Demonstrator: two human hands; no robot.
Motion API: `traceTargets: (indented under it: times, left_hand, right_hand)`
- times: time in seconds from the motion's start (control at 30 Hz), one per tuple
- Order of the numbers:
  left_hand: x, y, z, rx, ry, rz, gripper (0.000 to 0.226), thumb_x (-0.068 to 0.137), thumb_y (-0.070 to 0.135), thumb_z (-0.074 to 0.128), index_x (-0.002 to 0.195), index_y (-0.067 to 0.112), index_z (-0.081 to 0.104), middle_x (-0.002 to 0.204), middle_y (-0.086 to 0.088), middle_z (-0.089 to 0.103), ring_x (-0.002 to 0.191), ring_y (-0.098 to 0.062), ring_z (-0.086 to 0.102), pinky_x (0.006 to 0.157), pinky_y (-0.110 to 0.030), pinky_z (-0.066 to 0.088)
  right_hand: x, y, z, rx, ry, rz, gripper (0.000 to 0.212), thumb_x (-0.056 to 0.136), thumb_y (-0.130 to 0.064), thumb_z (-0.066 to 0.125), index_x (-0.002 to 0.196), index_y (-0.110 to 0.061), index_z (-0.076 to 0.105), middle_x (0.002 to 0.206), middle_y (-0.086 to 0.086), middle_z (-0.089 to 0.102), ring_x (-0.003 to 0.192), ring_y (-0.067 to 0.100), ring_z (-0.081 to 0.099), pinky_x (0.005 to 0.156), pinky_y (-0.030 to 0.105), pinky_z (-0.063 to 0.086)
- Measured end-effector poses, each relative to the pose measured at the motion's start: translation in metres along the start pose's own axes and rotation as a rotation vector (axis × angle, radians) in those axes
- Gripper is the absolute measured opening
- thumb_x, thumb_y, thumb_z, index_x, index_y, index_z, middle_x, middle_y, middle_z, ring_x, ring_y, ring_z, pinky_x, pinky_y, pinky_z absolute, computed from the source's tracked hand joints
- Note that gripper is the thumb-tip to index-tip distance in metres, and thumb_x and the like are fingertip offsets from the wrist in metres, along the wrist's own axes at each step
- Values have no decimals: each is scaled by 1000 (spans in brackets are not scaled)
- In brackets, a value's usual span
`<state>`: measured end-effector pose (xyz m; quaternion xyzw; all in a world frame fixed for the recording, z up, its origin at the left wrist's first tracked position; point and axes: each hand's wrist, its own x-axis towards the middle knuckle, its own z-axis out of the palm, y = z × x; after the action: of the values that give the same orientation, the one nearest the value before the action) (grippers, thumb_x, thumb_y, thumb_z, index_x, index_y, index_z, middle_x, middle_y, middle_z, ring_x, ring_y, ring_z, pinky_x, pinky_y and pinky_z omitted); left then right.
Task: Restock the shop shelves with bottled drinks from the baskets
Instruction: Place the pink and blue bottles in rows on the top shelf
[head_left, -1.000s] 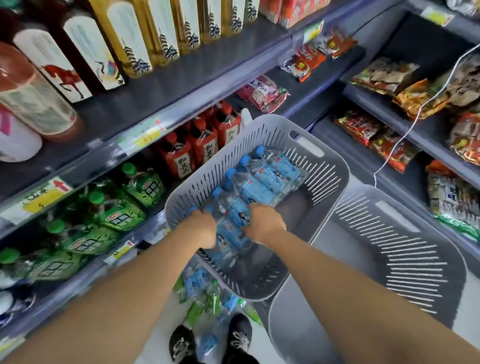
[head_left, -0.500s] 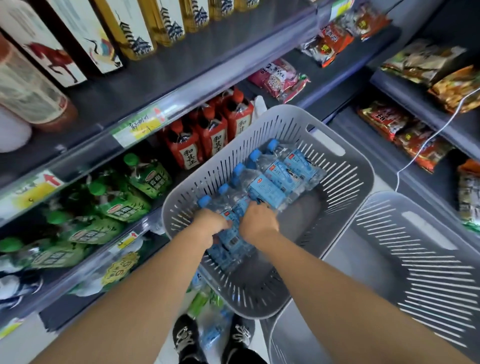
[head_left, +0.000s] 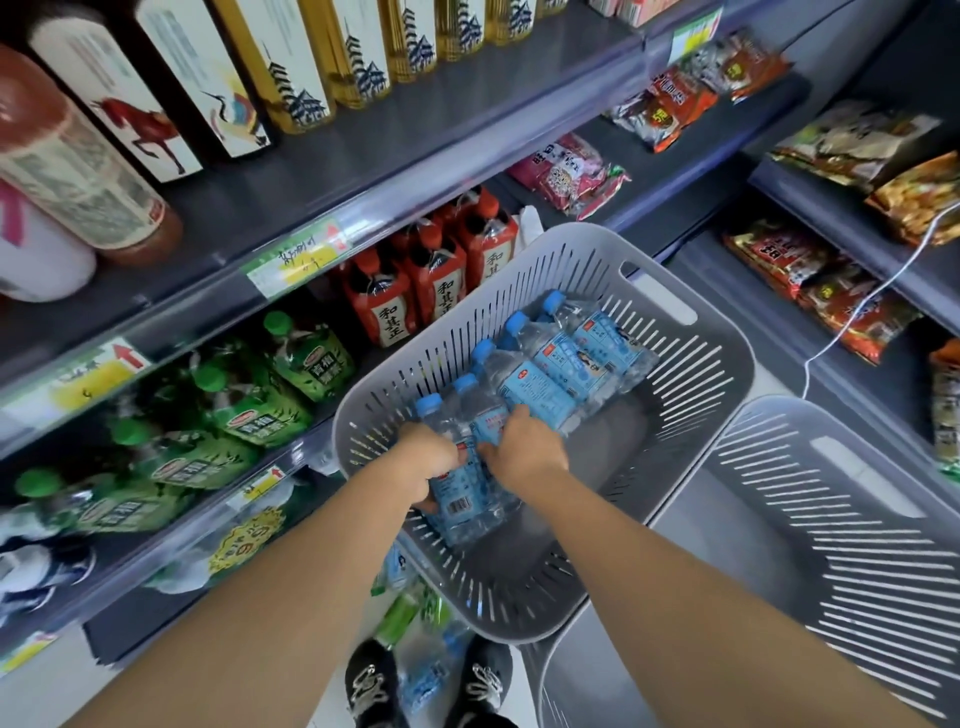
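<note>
Snack packets (head_left: 569, 174) at 1 o'clock; more snack bags (head_left: 810, 273) at 3, white cable (head_left: 878, 287) across them. Tall printed boxes (head_left: 156, 98) at 11. Black shoes (head_left: 371, 691) at 6.

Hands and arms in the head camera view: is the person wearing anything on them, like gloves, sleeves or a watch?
Nothing shows on them. The left hand and right hand are bare, with no gloves. The left forearm and right forearm are uncovered right to the picture's edge: no sleeve, watch or bracelet is in view.
</note>
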<state>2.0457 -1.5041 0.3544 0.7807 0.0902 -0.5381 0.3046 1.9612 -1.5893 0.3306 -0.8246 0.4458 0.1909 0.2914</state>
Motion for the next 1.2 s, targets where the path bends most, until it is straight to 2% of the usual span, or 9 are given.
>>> traceTargets:
  times: [0.13,0.3,0.37,0.47,0.6,0.7,0.8,1.1,1.2]
  left_hand:
    - [-7,1,-5,86,-6,154,58,84,-2,65,132,5,33,126,-18,53,114,-33,54,86,-49,50]
    - [-43,19,-30,127,-167,307,49,86,5,66,122,26,41,107,5,60,90,-10,56,65,-28,43]
    - [-60,29,-44,73,-224,357,46,87,8,66,116,36,44,102,12,61,91,-7,56,76,-33,44]
    - [-87,40,-68,-79,-271,416,45,89,9,63,109,46,48,100,11,68,94,-12,64,78,-39,51]
    - [-129,43,-98,-175,-248,527,38,93,23,60,122,45,46,109,9,68,95,-13,65,72,-35,54]
    - [-158,38,-126,-214,-199,596,45,92,36,60,133,37,41,118,6,64,103,-15,63,85,-43,52]
    - [-189,24,-161,-197,-130,661,39,90,38,61,124,34,42,114,8,63,94,-9,61,71,-35,50]
    - [-279,-24,-279,-226,66,935,40,85,38,66,120,25,50,115,4,65,97,-16,65,76,-39,56]
    - [-312,-35,-311,-207,103,1003,29,86,37,66,110,28,52,105,7,68,86,-11,69,68,-37,59]
  right_hand:
    - [-2,15,-10,223,-89,51,45,82,-42,68,111,-14,48,98,2,57,91,21,57,74,31,50]
    - [-14,28,-38,792,-247,159,46,76,-34,75,115,-17,59,99,-1,66,87,14,63,70,24,52]
    - [-22,26,-48,951,-287,162,40,79,-31,69,115,-15,62,101,9,72,89,23,68,80,36,55]
    - [-37,8,-65,1133,-335,120,24,83,-37,64,103,-23,63,88,7,73,73,16,72,63,32,59]
    - [-62,-33,-88,1190,-245,0,97,57,-57,82,137,-23,41,127,-1,59,110,22,62,89,47,52]
    - [-86,-68,-100,1280,-249,-119,80,63,-45,83,128,-14,50,121,1,64,98,26,67,82,49,55]
    - [-116,-107,-109,1316,-237,-229,66,69,-34,82,125,-10,57,115,13,69,103,33,67,89,59,51]
    - [-220,-221,-133,1256,-179,-555,89,47,-37,91,122,-6,56,115,13,68,103,31,67,89,59,51]
    - [-247,-252,-140,1252,-193,-646,75,56,-31,86,121,-5,58,118,16,67,105,33,66,88,57,52]
